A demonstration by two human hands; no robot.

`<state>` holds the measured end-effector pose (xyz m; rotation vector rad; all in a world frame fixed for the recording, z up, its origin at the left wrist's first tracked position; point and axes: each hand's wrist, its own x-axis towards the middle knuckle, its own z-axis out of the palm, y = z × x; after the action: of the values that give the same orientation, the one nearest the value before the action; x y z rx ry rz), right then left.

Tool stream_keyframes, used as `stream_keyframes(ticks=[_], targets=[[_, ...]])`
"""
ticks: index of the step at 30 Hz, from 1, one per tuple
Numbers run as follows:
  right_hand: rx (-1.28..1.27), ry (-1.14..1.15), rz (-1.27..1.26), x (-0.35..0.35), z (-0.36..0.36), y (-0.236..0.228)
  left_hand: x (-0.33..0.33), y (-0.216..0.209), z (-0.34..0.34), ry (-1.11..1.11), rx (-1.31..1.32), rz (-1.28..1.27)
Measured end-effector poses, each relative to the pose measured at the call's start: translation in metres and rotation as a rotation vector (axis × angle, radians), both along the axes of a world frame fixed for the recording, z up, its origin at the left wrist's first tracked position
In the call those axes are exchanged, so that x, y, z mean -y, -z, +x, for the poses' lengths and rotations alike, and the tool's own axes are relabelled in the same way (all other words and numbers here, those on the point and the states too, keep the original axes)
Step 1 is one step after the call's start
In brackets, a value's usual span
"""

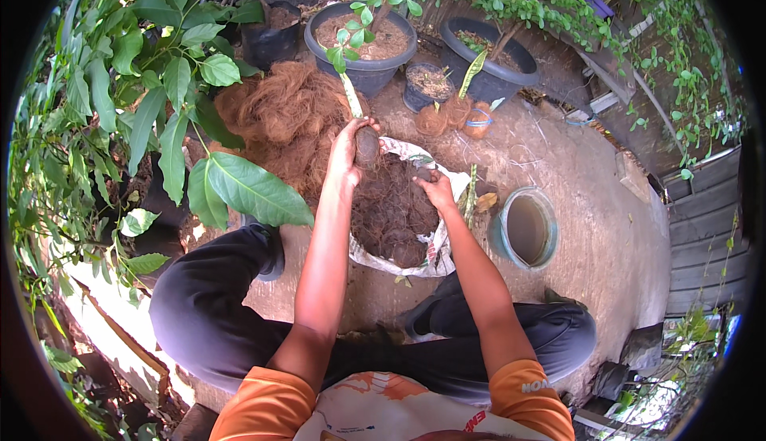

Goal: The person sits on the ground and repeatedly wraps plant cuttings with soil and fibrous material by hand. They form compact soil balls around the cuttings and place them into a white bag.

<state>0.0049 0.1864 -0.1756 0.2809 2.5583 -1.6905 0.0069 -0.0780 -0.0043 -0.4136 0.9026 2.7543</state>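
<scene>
My left hand [346,152] is closed round a snake plant cutting [366,147], whose dark, rounded soil ball faces me and whose pale-edged leaf points away. Between the fingers of my right hand [436,189] is a small dark clump of soil [425,174], apart from the ball. Both hands are over a white sack [441,265] with its rim rolled open, filled with dark, fibrous potting mix [391,205]. A round, dark ball [408,253] lies at the sack's near side. Just right of the sack stands another snake plant leaf [471,185]; its base is hard to make out.
A bucket of murky water [527,229] stands to the right. Loose brown coconut fibre [279,114] is heaped at far left. Several fibre-wrapped plant balls [456,111] sit before large dark pots [363,70]. Leafy branches [239,185] reach in from the left.
</scene>
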Motion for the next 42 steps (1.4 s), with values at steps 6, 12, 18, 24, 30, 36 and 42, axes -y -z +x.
stream_keyframes(ticks=[6,12,18,24,30,36,42], targets=[[0.094,0.043,-0.014,0.016,0.004,-0.011,0.000,0.006,0.009,0.000,0.011,-0.131],[0.204,0.110,-0.261,0.026,0.007,-0.047,-0.012,0.017,0.020,0.055,0.075,-0.662],[0.256,-0.075,-0.503,0.033,0.009,-0.075,-0.028,0.027,0.027,0.198,0.006,-0.796],[0.271,-0.115,-0.503,0.041,0.007,-0.101,-0.028,0.045,0.025,0.340,-0.084,-0.799],[0.370,-0.052,-0.657,0.026,0.006,-0.101,-0.028,0.045,0.029,0.365,-0.081,-0.677],[0.481,-0.126,-0.740,0.017,0.008,-0.101,-0.028,0.067,0.026,0.419,-0.028,-0.725],[0.539,-0.030,-0.918,0.013,0.008,-0.096,-0.026,0.084,0.021,0.418,-0.035,-0.678]])
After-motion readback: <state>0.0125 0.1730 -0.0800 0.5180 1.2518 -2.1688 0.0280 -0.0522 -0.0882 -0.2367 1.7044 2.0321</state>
